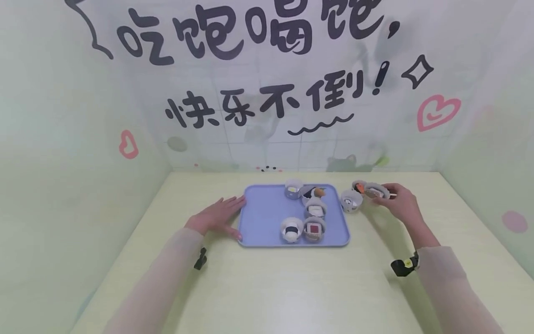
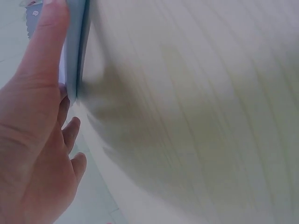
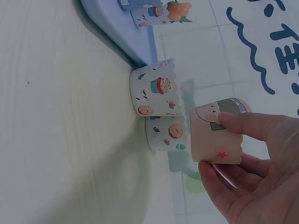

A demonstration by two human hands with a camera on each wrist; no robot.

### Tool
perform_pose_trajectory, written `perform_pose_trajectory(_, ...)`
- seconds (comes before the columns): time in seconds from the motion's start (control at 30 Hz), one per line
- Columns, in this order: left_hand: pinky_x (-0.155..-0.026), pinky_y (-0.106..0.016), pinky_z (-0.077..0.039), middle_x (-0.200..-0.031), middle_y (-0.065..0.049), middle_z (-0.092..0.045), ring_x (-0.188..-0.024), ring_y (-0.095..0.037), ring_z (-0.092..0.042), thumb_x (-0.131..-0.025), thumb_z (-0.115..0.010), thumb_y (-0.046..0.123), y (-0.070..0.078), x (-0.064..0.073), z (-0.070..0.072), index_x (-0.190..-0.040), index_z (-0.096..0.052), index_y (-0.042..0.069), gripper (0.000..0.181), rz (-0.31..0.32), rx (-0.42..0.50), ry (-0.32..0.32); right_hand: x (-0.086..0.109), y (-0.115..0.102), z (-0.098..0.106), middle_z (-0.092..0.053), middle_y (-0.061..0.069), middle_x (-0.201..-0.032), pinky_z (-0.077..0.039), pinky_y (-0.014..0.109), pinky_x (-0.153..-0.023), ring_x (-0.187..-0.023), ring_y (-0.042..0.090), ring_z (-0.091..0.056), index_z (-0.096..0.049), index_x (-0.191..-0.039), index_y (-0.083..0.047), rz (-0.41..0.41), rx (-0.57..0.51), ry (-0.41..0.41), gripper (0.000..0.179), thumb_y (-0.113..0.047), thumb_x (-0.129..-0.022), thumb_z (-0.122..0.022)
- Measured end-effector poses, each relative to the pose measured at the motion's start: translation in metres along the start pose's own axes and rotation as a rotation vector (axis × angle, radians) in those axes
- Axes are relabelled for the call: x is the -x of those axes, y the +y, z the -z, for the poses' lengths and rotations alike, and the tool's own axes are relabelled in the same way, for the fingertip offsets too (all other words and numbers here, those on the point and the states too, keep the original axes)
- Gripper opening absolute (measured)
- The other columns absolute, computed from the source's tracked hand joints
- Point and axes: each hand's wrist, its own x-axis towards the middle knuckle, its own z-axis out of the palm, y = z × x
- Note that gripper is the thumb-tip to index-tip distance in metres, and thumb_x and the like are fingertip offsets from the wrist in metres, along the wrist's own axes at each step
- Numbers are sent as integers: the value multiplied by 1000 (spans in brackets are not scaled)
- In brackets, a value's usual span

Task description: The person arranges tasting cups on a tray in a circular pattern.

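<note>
My right hand pinches a beige paper baking cup with a cartoon figure and a red star, off the table at the tray's right; its contents are hard to make out. Close beside it stand two white paper cups with cupcake prints, one nearer and one behind. The rear one shows an orange-topped piece in the head view. My left hand touches the left edge of the blue tray, fingers extended, thumb at the near corner. Several cups with toy sushi stand on the tray's right half.
On the tray are a cup with a black-banded white piece, one with a red-centred piece and one at the back edge. Behind the pale wooden table rises a printed wall; side walls flank it.
</note>
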Motion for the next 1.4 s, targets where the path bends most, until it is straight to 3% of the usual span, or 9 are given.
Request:
perform_pose_trajectory(0.5, -125, -61, -19, -165, -20, -20, -151, -44, -22, -73, -78, 63, -4, -5, 0, -157, -21, -1, 120, 4, -17, -16, -6, -31, -22, -53, 35, -137, -55, 53, -97, -121, 49, -58, -45, -140, 12, 49, -66, -47, 60, -18, -93, -68)
perform_pose_trajectory(0.83, -125, -62, -19, -165, -22, -19, -151, -45, -22, -75, -79, 59, 2, -3, -3, -156, -21, -4, 117, -1, 12, -29, -2, -53, -40, -60, 30, -129, -57, 30, -79, -117, 44, -61, -52, -134, 7, 65, -73, -92, 54, -17, -91, -71)
perform_pose_trajectory(0.97, -125, -62, -19, -165, -22, -19, -151, -45, -22, -76, -78, 60, 3, -4, -5, -156, -21, -4, 117, -9, 1, -18, -3, -62, -47, -59, 31, -129, -61, 37, -82, -117, 45, -62, -53, -134, 9, 89, -80, -100, 54, -16, -90, -72)
perform_pose_trajectory(1.13, -125, -60, -19, -166, -20, -19, -152, -44, -21, -75, -77, 62, -1, -3, -5, -157, -21, -2, 118, 6, -14, -23, -6, -77, -63, -58, 32, -131, -58, 49, -96, -120, 46, -61, -52, -133, 10, 127, -82, -125, 55, -17, -90, -73)
perform_pose_trajectory(1.4, -125, -61, -19, -166, -20, -18, -152, -43, -20, -75, -76, 63, -3, -6, -1, -157, -20, -2, 118, -3, -26, -17, -10, -99, -86, -57, 27, -137, -53, 52, -103, -127, 42, -57, -50, -137, 3, 100, -89, -177, 58, -23, -90, -73)
